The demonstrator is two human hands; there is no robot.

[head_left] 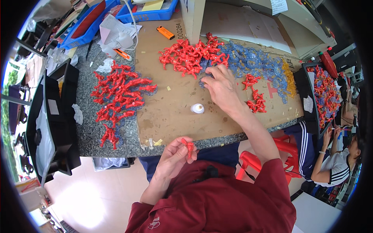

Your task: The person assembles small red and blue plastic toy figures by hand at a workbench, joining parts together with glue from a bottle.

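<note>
My left hand [173, 157], near the table's front edge, pinches a small red plastic figure [188, 146] between thumb and fingers. Further out, my right hand [222, 87] has its fingers bent at the edge of a pile of red figures [186, 56]. A bit of clear blue plastic [201, 82] shows at its fingertips, partly hidden by them. Clear blue plastic pieces [248, 58] spread to the right of that pile. Between my hands a small white bottle [197, 108] stands on the cardboard [167, 112].
Red figures lie in rows [120, 93] at left; a smaller group [256, 101] is at right. Yellow clear pieces [288, 77] adjoin a black bin [309, 101] of mixed parts. An orange cutter [166, 32] and blue trays [155, 13] lie behind. A co-worker [330, 159] sits at right.
</note>
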